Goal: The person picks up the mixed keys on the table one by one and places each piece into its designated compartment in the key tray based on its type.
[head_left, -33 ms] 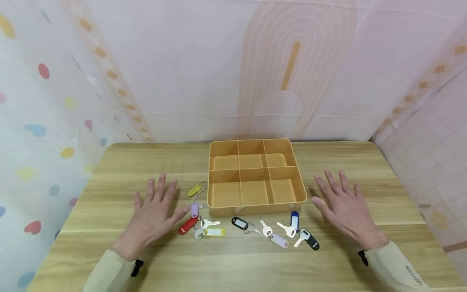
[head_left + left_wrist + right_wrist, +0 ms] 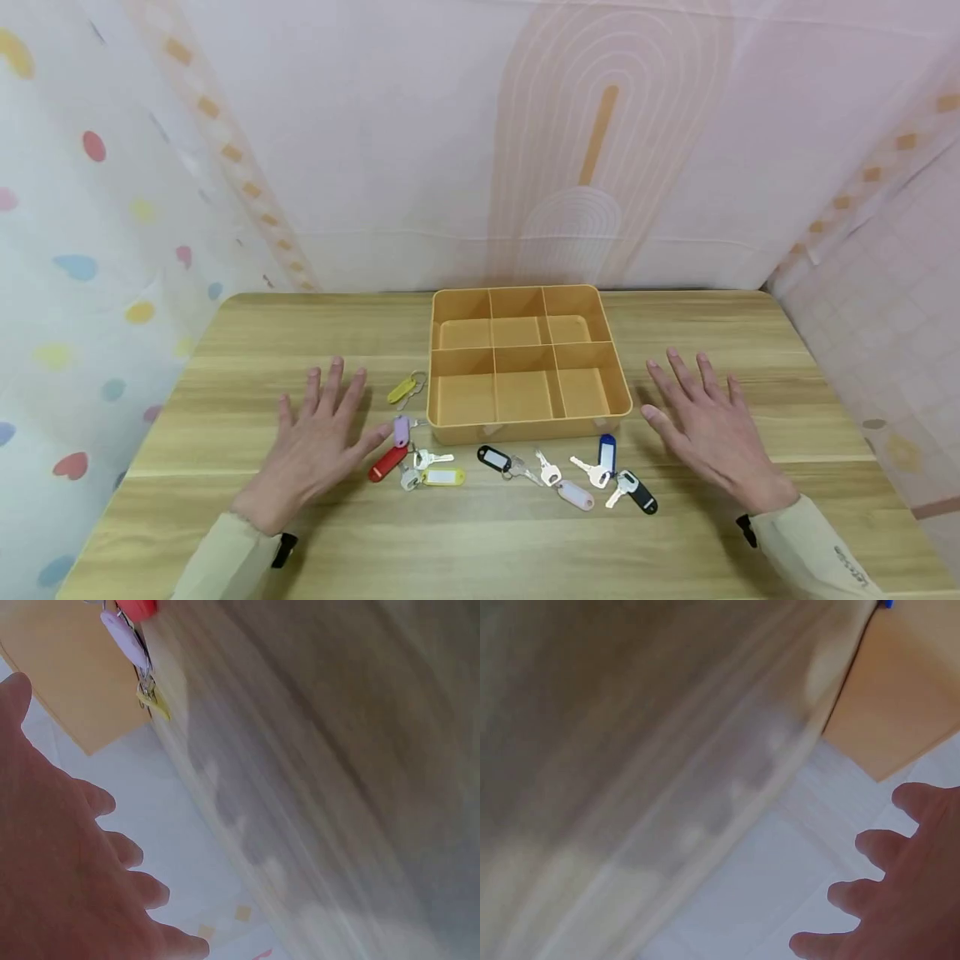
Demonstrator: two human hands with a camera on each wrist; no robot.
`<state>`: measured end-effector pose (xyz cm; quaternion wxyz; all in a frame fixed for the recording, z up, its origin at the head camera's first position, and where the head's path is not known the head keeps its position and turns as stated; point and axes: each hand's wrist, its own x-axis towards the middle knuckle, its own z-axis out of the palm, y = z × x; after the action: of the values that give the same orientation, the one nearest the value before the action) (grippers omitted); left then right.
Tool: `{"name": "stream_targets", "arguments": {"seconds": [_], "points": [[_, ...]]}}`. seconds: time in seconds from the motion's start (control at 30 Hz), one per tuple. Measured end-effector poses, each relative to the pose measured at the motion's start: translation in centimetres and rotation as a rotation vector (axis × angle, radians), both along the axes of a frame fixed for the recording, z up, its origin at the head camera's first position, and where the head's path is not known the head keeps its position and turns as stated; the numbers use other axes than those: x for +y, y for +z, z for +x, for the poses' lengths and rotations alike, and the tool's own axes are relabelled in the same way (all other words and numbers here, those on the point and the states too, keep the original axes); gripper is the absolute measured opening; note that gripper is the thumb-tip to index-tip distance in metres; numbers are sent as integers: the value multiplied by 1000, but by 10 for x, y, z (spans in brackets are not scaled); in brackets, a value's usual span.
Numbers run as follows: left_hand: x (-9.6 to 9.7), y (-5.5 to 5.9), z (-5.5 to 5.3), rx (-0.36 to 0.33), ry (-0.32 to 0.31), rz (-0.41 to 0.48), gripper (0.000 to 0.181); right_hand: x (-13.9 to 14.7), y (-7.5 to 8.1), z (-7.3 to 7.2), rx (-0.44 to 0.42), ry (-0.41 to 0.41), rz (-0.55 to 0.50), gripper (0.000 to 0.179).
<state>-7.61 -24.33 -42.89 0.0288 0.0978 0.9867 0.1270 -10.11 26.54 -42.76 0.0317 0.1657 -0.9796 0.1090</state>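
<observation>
My left hand, fingers spread and holding nothing, hovers left of the keys; its shadow falls apart from it in the left wrist view. Nearest its thumb is a purple key tag with a key, beside a red key tag. A yellow key tag lies beyond, and another yellow tag with keys lies closer to the middle. On the right, my empty right hand spreads its fingers beside the tan six-compartment box. Toward it lie a blue key tag and a black key tag.
In front of the box lie a black-framed key tag and a pale pink key tag, each with a key. All six box compartments are bare. A patterned cloth hangs behind the wooden table, with more cloth at both sides.
</observation>
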Motion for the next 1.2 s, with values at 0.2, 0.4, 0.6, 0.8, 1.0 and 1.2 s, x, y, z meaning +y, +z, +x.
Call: {"name": "stream_targets", "arguments": {"seconds": [0.2,0.4,0.6,0.8,1.0,1.2], "points": [[4,0,-1,17,-2,-7,91,3,-1,-1,-47,-10,-22,69],[9,1,-4,31,-13,-15,91,6,-1,1,-77,-23,-48,69],[12,3,-5,39,-8,-32,91,4,-3,1,-57,-15,-76,68],[13,7,-6,37,-2,-34,91,-1,-3,1,-50,-7,-81,69],[13,13,-9,70,-2,-35,91,-8,0,0,-36,5,-92,70],[14,14,-10,76,-6,-36,90,-16,0,-1,-26,22,-118,70]]}}
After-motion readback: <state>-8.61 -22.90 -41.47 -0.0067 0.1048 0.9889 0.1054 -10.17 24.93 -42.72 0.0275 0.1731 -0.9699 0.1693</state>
